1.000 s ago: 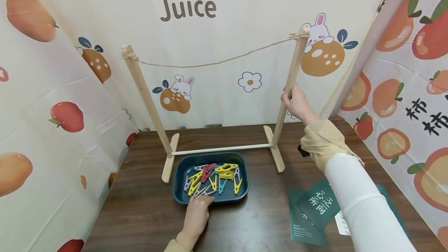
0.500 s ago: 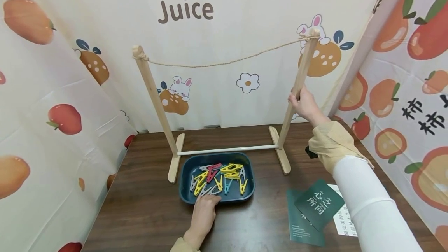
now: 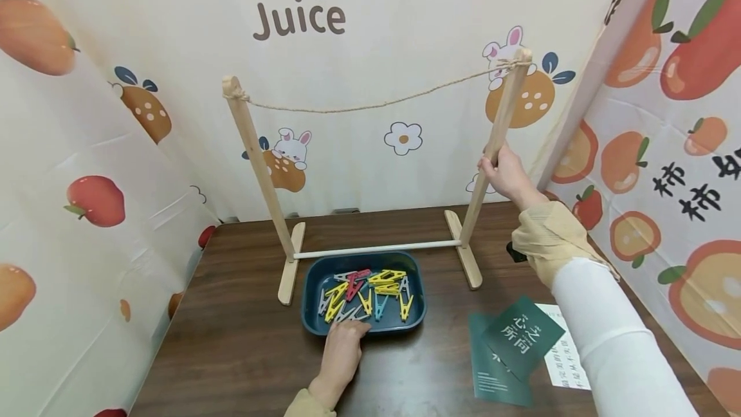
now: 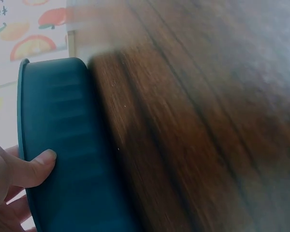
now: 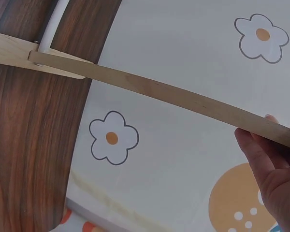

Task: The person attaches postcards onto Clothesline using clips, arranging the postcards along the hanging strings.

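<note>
L hand point(image 3: 343, 354) is pinching tray point(image 4: 72, 140) at near long side, its long axis running L-R approx. parallel to rod point(image 3: 376, 249); R hand point(image 3: 507, 174) is gripping R post point(image 3: 507, 107).

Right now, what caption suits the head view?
Left grip on a tray of pegs, right grip on a post.

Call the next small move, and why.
I'd likely ease the right hand off the post: both feet rest on the table, so it should stand unaided. The left hand grips the tray, the clips lie inside, and the rope bears none.
</note>
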A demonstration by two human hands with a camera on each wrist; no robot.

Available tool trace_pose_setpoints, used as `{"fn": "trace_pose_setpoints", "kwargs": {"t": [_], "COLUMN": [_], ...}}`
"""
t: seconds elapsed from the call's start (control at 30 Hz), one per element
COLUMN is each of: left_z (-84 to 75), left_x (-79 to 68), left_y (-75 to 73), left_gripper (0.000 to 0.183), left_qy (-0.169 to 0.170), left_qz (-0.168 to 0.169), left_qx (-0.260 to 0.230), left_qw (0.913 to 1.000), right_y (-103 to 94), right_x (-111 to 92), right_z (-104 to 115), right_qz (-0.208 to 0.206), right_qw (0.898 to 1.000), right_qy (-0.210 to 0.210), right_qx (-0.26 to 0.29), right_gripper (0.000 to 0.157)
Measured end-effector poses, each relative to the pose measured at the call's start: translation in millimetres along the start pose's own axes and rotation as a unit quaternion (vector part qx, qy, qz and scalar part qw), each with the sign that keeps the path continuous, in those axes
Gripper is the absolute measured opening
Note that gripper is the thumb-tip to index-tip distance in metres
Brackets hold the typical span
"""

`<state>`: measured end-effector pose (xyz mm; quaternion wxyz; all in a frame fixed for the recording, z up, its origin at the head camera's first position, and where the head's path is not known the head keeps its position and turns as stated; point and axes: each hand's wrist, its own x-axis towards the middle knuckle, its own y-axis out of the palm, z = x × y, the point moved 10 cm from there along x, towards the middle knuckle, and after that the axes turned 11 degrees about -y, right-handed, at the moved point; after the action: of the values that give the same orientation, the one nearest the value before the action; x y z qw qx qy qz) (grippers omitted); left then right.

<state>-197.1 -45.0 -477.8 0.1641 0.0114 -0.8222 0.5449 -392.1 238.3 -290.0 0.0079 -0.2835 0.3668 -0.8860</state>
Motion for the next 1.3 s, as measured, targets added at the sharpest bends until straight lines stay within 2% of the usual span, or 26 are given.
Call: {"fn": "trace_pose_setpoints", "kwargs": {"t": [0.27,0.53,0.83,1.1,1.3], "left_z": [-1.5,-8.2,-7.1,-7.2,-6.5], "left_x": [2.9,5.5,10.0,10.7,10.0], "left_y": [4.6,5.9,11.0,7.9,9.8], "left_gripper": [0.034,0.033,0.031,0.031,0.028], "left_qy": [-0.003,0.012,0.002,0.004,0.002], "left_qz": [0.011,0.007,0.016,0.004,0.019], "left_qx": [-0.004,-0.004,0.000,-0.006,-0.006], "left_qw": [0.9999,0.9999,0.9999,1.0000,0.9998], "right_y": [-7.7,-9.7,-8.0,-10.2,-9.8], "right_x": [-7,-9,-10,-11,-15], "right_z": [-8,-9,-9,-8,-10], "right_qz": [-0.002,0.004,-0.003,-0.040,-0.057], "right_qw": [1.000,1.000,1.000,0.999,0.998], "right_qy": [0.020,0.022,0.027,0.026,0.034], "right_qx": [0.009,-0.006,-0.001,-0.010,-0.013], "right_gripper": [0.020,0.020,0.020,0.023,0.026]}}
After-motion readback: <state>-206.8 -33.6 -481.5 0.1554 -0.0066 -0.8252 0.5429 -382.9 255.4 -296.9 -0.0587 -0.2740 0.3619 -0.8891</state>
